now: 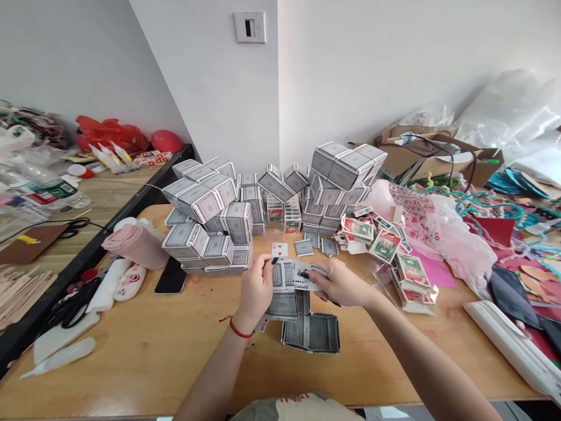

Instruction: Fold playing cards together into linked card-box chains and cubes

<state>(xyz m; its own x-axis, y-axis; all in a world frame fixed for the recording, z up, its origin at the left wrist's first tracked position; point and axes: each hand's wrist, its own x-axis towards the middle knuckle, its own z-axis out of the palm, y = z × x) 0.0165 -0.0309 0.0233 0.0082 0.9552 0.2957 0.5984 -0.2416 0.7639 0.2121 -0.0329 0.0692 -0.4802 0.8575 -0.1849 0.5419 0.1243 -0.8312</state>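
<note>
My left hand [256,289] and my right hand [337,283] meet over the middle of the wooden table [144,356]. Both pinch a partly built block of folded playing cards [291,292] with grey patterned backs, held just above the tabletop. A finished open card cube [312,333] lies right under it. A single face-up card [279,249] with red pips lies just beyond my left fingers. A red string circles my left wrist.
A big heap of finished card cubes [219,210] fills the table's far middle. Red card boxes [385,245] lie scattered at the right, then pink plastic and craft clutter. A black phone [170,276], a pink roll [138,242] and scissors [72,307] lie at the left.
</note>
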